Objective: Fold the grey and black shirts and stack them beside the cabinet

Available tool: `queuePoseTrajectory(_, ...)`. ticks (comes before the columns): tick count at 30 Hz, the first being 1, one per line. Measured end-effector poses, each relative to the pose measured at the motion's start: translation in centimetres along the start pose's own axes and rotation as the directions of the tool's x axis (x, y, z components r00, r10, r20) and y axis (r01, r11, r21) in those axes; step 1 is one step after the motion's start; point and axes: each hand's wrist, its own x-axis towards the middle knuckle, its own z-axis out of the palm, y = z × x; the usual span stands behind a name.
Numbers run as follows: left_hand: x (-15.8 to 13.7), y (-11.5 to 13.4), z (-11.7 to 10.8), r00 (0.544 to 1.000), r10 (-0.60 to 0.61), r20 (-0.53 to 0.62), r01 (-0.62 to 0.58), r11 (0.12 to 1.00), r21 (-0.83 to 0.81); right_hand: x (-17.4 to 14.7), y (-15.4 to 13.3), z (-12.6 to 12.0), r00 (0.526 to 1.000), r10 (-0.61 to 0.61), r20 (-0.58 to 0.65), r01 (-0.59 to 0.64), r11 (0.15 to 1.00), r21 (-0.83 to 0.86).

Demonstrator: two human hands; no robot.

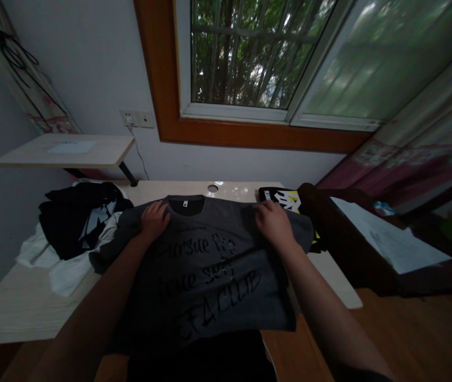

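Observation:
A dark grey T-shirt lies spread front side up on the desk, its collar toward the wall and its hem hanging over the near edge. Black lettering runs across its chest. My left hand grips the fabric at the shoulder left of the collar, fingers bent onto the cloth. At the opposite shoulder, my right hand is closed on the fabric with its fingers curled. The left sleeve is bunched beside a pile of clothes; the right sleeve partly covers a black garment with white and yellow print.
Black clothing and white clothing are heaped at the left of the pale wooden desk. A raised shelf stands behind them. On the right, a paper sheet lies on a dark brown surface. A window is ahead.

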Motion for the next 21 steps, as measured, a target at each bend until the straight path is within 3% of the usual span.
queuePoseTrajectory(4, 0.3, -0.4, -0.1, 1.000, 0.014, 0.019, -0.014, 1.000, -0.006, 2.9, -5.2, 3.0, 0.964, -0.217, 0.153, 0.194, 0.969, 0.151)
queuePoseTrajectory(8, 0.5, -0.7, -0.1, 1.000, 0.019, 0.015, -0.019, 1.000, -0.009, 4.9, -8.2, 6.2, 0.964, -0.202, 0.175, 0.183, 0.976, 0.116)
queuePoseTrajectory(14, 1.2, -1.0, 0.2, 1.000, 0.026, 0.012, -0.026, 1.000, -0.002, 6.0, -7.8, 9.0, 0.986, -0.146, 0.083, 0.138, 0.986, 0.094)
queuePoseTrajectory(21, 3.9, -1.3, 0.6, 0.992, 0.016, 0.123, -0.017, 1.000, 0.013, 8.4, -6.3, 10.3, 0.983, -0.144, 0.115, 0.130, 0.984, 0.120)
